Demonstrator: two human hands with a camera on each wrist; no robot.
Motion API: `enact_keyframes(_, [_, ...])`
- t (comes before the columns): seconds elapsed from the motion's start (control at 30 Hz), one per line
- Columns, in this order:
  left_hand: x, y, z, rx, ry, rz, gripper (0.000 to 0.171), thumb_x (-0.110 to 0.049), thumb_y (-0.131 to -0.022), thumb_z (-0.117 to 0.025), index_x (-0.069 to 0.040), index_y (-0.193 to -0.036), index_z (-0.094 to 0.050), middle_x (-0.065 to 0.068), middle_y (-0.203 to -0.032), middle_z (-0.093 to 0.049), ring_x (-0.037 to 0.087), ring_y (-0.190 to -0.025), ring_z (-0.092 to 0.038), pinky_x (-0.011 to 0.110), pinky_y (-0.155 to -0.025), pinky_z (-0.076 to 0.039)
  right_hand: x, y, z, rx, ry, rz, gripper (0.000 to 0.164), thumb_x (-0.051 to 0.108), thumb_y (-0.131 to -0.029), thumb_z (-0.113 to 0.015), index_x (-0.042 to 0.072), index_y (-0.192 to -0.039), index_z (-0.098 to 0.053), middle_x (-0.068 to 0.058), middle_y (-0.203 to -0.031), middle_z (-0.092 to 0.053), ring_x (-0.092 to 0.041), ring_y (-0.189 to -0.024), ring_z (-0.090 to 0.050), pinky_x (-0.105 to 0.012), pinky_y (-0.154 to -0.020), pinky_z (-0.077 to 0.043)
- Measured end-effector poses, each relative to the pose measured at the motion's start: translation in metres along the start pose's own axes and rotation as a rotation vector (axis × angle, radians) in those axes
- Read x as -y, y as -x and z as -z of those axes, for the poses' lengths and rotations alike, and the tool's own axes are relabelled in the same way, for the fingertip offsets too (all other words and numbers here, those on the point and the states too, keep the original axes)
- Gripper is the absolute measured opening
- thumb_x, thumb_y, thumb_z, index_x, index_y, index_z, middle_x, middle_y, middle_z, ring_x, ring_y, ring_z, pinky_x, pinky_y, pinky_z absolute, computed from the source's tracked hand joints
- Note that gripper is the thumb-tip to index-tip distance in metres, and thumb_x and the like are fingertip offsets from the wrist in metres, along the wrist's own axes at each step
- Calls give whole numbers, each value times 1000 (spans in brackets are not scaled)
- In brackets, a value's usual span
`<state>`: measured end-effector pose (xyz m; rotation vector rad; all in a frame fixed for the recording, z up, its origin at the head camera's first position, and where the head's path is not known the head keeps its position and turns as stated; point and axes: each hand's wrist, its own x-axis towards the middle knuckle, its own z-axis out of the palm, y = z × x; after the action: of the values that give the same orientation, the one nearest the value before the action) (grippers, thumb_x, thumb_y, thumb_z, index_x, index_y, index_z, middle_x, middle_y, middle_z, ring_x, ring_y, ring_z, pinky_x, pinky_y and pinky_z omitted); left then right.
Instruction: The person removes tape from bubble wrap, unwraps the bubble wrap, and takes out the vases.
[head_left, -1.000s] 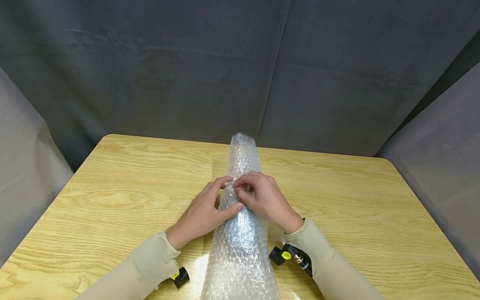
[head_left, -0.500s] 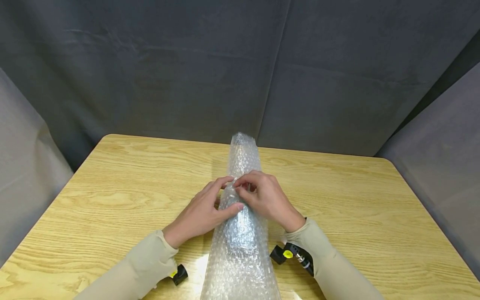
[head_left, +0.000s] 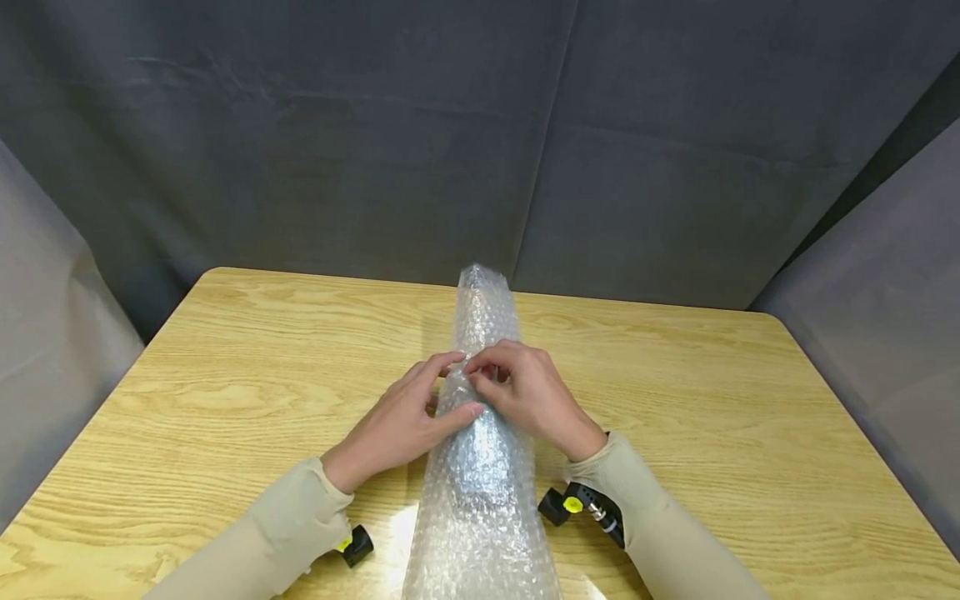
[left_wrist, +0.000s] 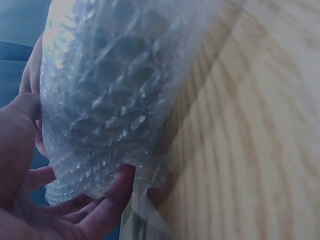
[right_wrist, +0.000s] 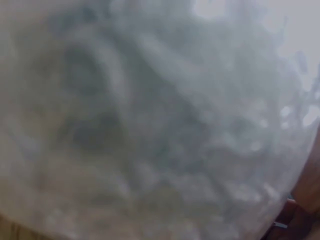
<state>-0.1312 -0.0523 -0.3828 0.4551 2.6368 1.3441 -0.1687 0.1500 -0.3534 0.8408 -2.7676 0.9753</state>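
A long bundle of clear bubble wrap (head_left: 483,500) lies lengthwise on the table, around something silvery that is hard to make out. My left hand (head_left: 397,425) holds its left side, thumb on top and fingers round the edge. In the left wrist view, fingers (left_wrist: 117,195) of that hand reach under the wrap's lower side. The right hand (head_left: 528,392) bends over the top, thumb and index finger pinching the bubble wrap at a small spot. What lies between those fingertips is hidden. Blurred bubble wrap (right_wrist: 150,115) fills most of the right wrist view.
The wooden table (head_left: 712,433) extends on both sides of the bundle. Black wrist cameras (head_left: 555,506) hang below both sleeves, close to the wrap. A dark curtain (head_left: 337,150) stands behind the table, with grey cloth panels (head_left: 877,275) at the sides.
Little differs. Both hands keep their places on the bubble wrap, and the left wrist has shifted slightly to the left.
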Motion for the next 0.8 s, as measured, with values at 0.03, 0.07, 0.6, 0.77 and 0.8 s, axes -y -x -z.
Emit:
enact_keyframes(0.03, [0, 0, 0, -1, 2, 2, 69, -58, -97, -66, -40, -157, -35, 2, -149, -52, 20, -103, -62, 37, -84, -53, 0, 0, 0, 0, 1, 1, 12, 10, -94, -71, 14, -102, -80, 1, -92, -75, -8, -78, -61, -23, -72, -51])
enact_keyframes(0.07, [0, 0, 0, -2, 5, 3, 69, -58, -97, -66, -40, -156, -36, 2, -149, -52, 20, -103, -62, 37, -84, -53, 0, 0, 0, 0, 2, 2, 12, 11, -94, -72, 14, -102, -80, 1, -92, -75, -8, -78, -61, -23, -72, -51])
enact_keyframes(0.6, [1, -3, -4, 4, 2, 0, 68, -59, -97, -65, -41, -157, -39, 0, -154, -50, 21, -110, -62, 41, -91, -53, -1, 2, -1, -20, 28, 28, 11, 12, -94, -72, 13, -101, -81, 1, -89, -74, -8, -76, -59, -22, -69, -49])
enact_keyframes(0.77, [1, -3, -4, 8, -7, 9, 69, -59, -96, -65, -40, -157, -39, -2, -155, -50, 19, -107, -61, 39, -89, -53, -1, 3, -1, -28, 44, 42, 11, 11, -94, -72, 12, -100, -81, 1, -88, -73, -8, -74, -57, -21, -67, -48])
enact_keyframes(0.8, [1, -3, -4, 8, -7, 10, 69, -59, -96, -65, -40, -157, -39, -2, -155, -50, 19, -107, -61, 39, -89, -53, 0, 3, -1, -29, 45, 45, 10, 11, -94, -72, 12, -100, -81, 1, -88, -73, -8, -74, -57, -21, -67, -48])
